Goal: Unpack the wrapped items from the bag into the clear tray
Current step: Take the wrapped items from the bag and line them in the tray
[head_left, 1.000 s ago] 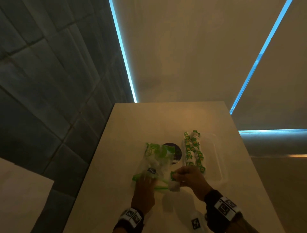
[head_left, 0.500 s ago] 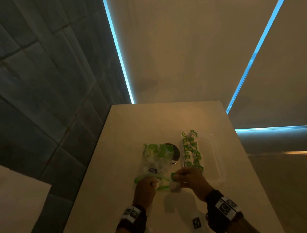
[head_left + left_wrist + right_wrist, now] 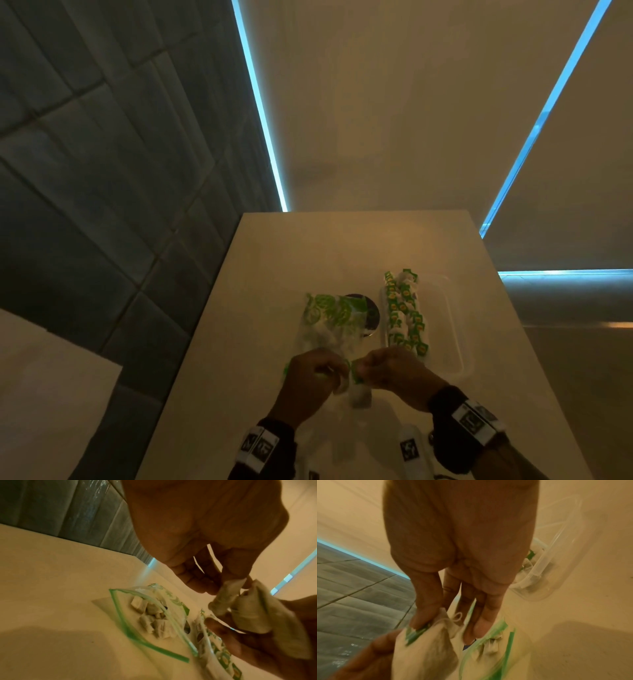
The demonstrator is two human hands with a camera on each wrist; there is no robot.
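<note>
A clear zip bag (image 3: 329, 318) with green print lies on the table, its green-edged mouth (image 3: 120, 615) gaping toward me, with several white wrapped items (image 3: 154, 618) inside. Just above the mouth, both hands meet on a white wrapped item (image 3: 359, 394). My left hand (image 3: 329, 371) pinches one small end (image 3: 224, 596) of it. My right hand (image 3: 368, 368) pinches the larger pouch (image 3: 428, 649) by its green tag. The clear tray (image 3: 452, 322) lies to the right, holding a row of green-labelled wrapped items (image 3: 406, 311) along its left side.
A dark round disc (image 3: 368, 313) sits on the beige table (image 3: 308, 246) between bag and tray, partly under the bag. A grey tiled wall (image 3: 102, 171) runs along the left. The table's far half is bare. The tray's right part (image 3: 556, 568) holds nothing.
My left hand has let go of the bag's mouth and come up to the wrapped item that my right hand holds. The bag now lies loose on the table.
</note>
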